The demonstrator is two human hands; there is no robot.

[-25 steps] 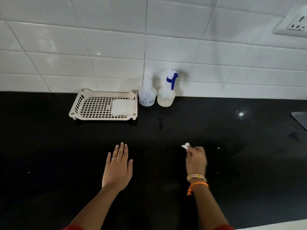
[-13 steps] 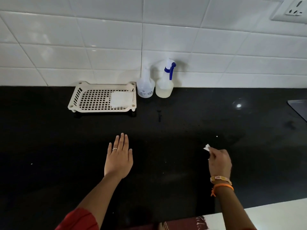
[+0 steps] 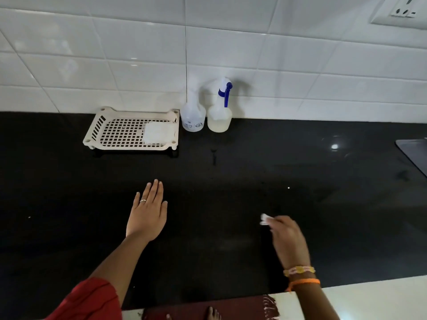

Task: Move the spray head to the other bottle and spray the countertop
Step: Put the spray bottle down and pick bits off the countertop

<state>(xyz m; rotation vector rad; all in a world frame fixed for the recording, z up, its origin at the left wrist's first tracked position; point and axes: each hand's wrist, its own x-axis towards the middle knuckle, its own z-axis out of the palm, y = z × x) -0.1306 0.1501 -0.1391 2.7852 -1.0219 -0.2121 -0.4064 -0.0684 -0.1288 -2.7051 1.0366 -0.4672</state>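
Two clear bottles stand against the tiled wall at the back of the black countertop [image 3: 242, 204]. The right bottle [image 3: 219, 118] holds pale liquid and carries the white and blue spray head [image 3: 225, 91]. The left bottle [image 3: 193, 117] has a label and no spray head. My left hand [image 3: 147, 213] lies flat and open on the counter, well in front of the bottles. My right hand [image 3: 286, 239] is closed on a small white cloth [image 3: 263, 219] pressed to the counter, to the right of the left hand.
A cream slotted tray [image 3: 111, 132] with a folded white cloth [image 3: 158, 133] in it stands left of the bottles. A grey slab [image 3: 413, 153] shows at the right edge. A wall socket [image 3: 402, 12] is at the top right. The counter's front edge runs along the bottom.
My right hand with the white cloth slid right across the counter, then back a little to the left. My left hand has stayed flat. The camera has tilted down.
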